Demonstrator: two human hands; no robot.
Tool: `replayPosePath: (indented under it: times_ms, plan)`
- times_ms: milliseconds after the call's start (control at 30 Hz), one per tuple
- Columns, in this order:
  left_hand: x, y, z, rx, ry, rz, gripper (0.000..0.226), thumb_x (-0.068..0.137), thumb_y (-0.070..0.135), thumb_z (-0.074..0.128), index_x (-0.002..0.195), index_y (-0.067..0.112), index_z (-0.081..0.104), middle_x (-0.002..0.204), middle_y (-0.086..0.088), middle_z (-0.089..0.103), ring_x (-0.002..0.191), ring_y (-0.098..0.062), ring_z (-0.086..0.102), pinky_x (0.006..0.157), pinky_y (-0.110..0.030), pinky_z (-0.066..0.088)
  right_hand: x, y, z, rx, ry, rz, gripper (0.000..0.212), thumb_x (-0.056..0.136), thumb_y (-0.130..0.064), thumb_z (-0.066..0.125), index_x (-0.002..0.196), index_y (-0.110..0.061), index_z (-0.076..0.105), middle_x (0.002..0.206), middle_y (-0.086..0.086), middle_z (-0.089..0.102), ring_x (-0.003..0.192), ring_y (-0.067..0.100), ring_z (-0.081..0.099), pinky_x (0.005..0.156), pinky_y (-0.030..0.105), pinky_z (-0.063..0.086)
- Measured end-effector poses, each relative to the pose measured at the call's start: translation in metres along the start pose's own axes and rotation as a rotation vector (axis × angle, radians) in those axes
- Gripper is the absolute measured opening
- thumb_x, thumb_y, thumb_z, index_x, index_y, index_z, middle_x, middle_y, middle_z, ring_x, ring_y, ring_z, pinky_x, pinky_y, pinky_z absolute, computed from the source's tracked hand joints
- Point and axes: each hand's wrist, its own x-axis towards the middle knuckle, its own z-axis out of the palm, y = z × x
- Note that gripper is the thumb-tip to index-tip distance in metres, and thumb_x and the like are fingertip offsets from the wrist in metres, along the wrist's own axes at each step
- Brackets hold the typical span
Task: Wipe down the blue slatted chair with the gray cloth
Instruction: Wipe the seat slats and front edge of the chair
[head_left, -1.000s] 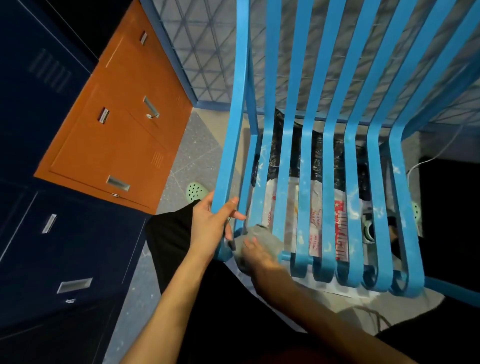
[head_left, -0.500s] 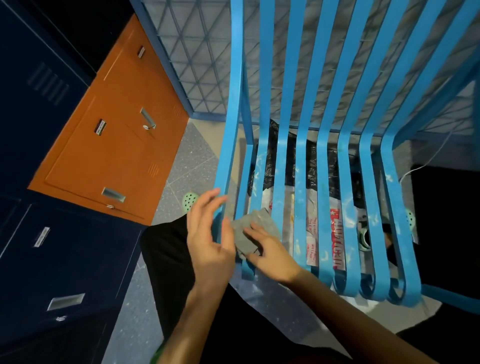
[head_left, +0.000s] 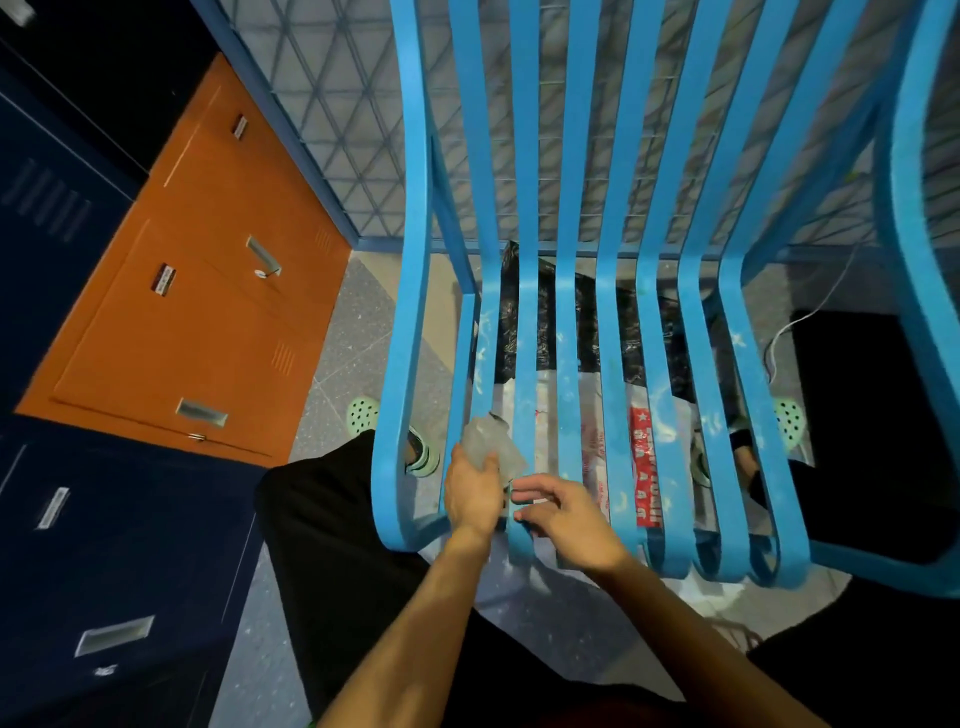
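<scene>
1 crumpled gray cloth (head_left: 485, 441) gripped by left hand (head_left: 472, 493), right hand (head_left: 566, 514) fingers (head_left: 530, 486) loose, empty

Light lands bright and even on the blue slatted metal chair (head_left: 567, 312), with a pale sheen along its slats. The navy steel lockers (head_left: 104, 545) at the left edge sit dim, almost black. The slats bow outward near the frame's edges, a wide-lens warp. The crumpled gray cloth (head_left: 488, 441) is smeared with motion blur, and the left hand (head_left: 475, 493) and right hand (head_left: 566, 514) look soft too.
</scene>
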Motion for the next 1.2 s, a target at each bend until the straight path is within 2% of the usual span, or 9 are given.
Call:
replayPosePath:
  times_ms: [167, 267, 367, 467, 700, 867, 1000, 1100, 1200]
  plan:
    - [0.021, 0.015, 0.004, 0.100, 0.009, 0.022, 0.042, 0.099, 0.033, 0.051, 0.133, 0.008, 0.046, 0.130, -0.016, 0.058, 0.117, -0.037, 0.055, 0.096, -0.043, 0.045, -0.008, -0.006, -0.019, -0.197, 0.162, -0.031, 0.031, 0.095, -0.005, 0.054, 0.124, -0.014, 0.060, 0.116, -0.001, 0.061, 0.111, 0.016, 0.059, 0.100, 0.028, 0.047]
    - [0.021, 0.018, 0.008, 0.130, 0.033, 0.075, 0.038, 0.102, 0.033, 0.045, 0.131, 0.008, 0.045, 0.128, -0.014, 0.058, 0.116, -0.036, 0.055, 0.093, -0.043, 0.044, -0.005, -0.007, -0.017, -0.230, 0.108, 0.029, 0.049, 0.094, -0.009, 0.057, 0.141, -0.016, 0.047, 0.137, 0.003, 0.053, 0.124, 0.019, 0.053, 0.107, 0.034, 0.043]
    - [0.019, 0.010, 0.009, 0.095, 0.056, 0.080, 0.034, 0.104, 0.035, 0.039, 0.126, 0.012, 0.047, 0.121, -0.014, 0.060, 0.113, -0.036, 0.056, 0.094, -0.045, 0.045, 0.000, -0.008, -0.008, -0.218, 0.029, 0.086, 0.050, 0.094, -0.012, 0.056, 0.141, -0.021, 0.040, 0.125, -0.003, 0.051, 0.110, 0.013, 0.051, 0.098, 0.028, 0.043]
    - [0.023, 0.007, 0.007, 0.110, 0.055, 0.049, 0.034, 0.104, 0.037, 0.035, 0.124, 0.011, 0.047, 0.119, -0.016, 0.061, 0.111, -0.038, 0.057, 0.093, -0.045, 0.045, 0.004, -0.006, 0.003, -0.201, 0.038, 0.096, 0.041, 0.096, -0.020, 0.055, 0.136, -0.023, 0.045, 0.126, -0.002, 0.059, 0.111, 0.016, 0.058, 0.101, 0.039, 0.049]
    - [0.044, 0.024, 0.015, 0.200, 0.080, 0.027, 0.039, 0.106, 0.039, 0.028, 0.130, 0.012, 0.044, 0.126, -0.015, 0.059, 0.116, -0.038, 0.055, 0.095, -0.044, 0.041, 0.020, -0.008, 0.007, -0.057, 0.035, 0.101, 0.054, 0.094, -0.035, 0.056, 0.145, -0.029, 0.038, 0.143, 0.001, 0.052, 0.127, 0.020, 0.053, 0.104, 0.049, 0.047]
    - [0.073, 0.049, 0.019, 0.246, 0.091, 0.020, 0.039, 0.106, 0.039, 0.028, 0.124, 0.010, 0.046, 0.122, -0.019, 0.060, 0.113, -0.040, 0.054, 0.089, -0.044, 0.040, 0.045, -0.020, 0.003, -0.064, 0.047, 0.119, 0.068, 0.096, -0.020, 0.056, 0.154, -0.027, 0.021, 0.147, 0.004, 0.047, 0.126, 0.022, 0.054, 0.101, 0.041, 0.049]
    - [0.096, 0.070, 0.024, 0.303, 0.099, 0.040, 0.038, 0.106, 0.039, 0.028, 0.121, 0.010, 0.045, 0.121, -0.019, 0.060, 0.111, -0.040, 0.055, 0.084, -0.043, 0.039, 0.071, -0.036, -0.004, -0.029, 0.095, 0.085, 0.063, 0.094, -0.020, 0.058, 0.150, -0.024, 0.028, 0.140, 0.003, 0.054, 0.120, 0.020, 0.058, 0.094, 0.036, 0.054]
    - [0.116, 0.087, 0.030, 0.297, 0.090, 0.060, 0.036, 0.106, 0.039, 0.028, 0.119, 0.010, 0.044, 0.120, -0.019, 0.060, 0.110, -0.040, 0.056, 0.085, -0.044, 0.041, 0.084, -0.051, -0.009, 0.015, 0.104, 0.073, 0.059, 0.095, -0.017, 0.057, 0.148, -0.024, 0.031, 0.141, 0.004, 0.053, 0.123, 0.021, 0.055, 0.103, 0.043, 0.048]
    - [0.139, 0.098, 0.036, 0.310, 0.107, 0.091, 0.036, 0.105, 0.041, 0.026, 0.117, 0.011, 0.044, 0.116, -0.017, 0.061, 0.105, -0.038, 0.058, 0.087, -0.046, 0.046, 0.095, -0.058, -0.014, 0.057, 0.099, 0.063, 0.061, 0.095, -0.014, 0.057, 0.148, -0.026, 0.029, 0.141, -0.004, 0.049, 0.124, 0.012, 0.049, 0.105, 0.033, 0.042]
